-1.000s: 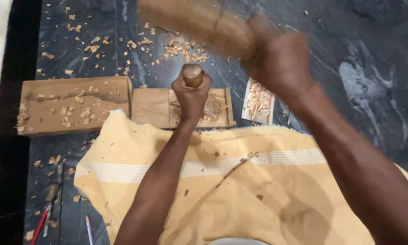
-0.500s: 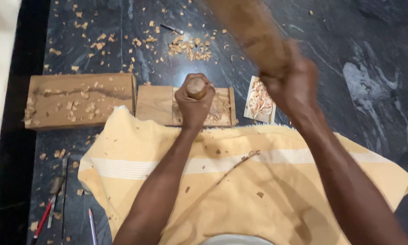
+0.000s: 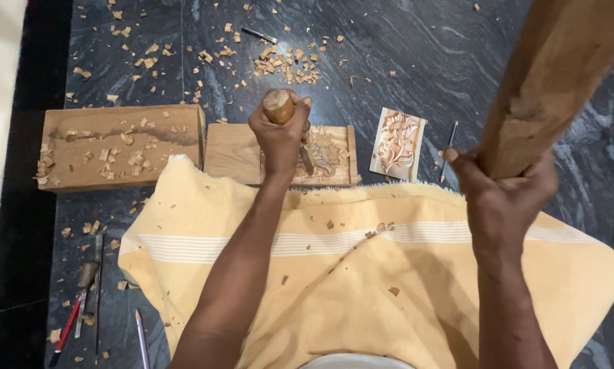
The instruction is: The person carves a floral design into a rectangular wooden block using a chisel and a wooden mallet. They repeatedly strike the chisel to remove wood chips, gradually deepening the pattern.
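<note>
Wooden mallet (image 3: 553, 82) in right hand (image 3: 505, 195) (left hand (image 3: 280, 137) grips chisel (image 3: 286, 119)).

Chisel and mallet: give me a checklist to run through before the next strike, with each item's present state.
1. Left hand wrapped around chisel handle: ok.
2. Chisel blade on the carved wooden panel: ok.
3. Right hand grip closed on raised wooden mallet: ok.
4. Panel braced against sliding: cannot tell.
5. Handle top bare above the fist: ok.
6. Small carved relief apart from the panel: ok.
</note>
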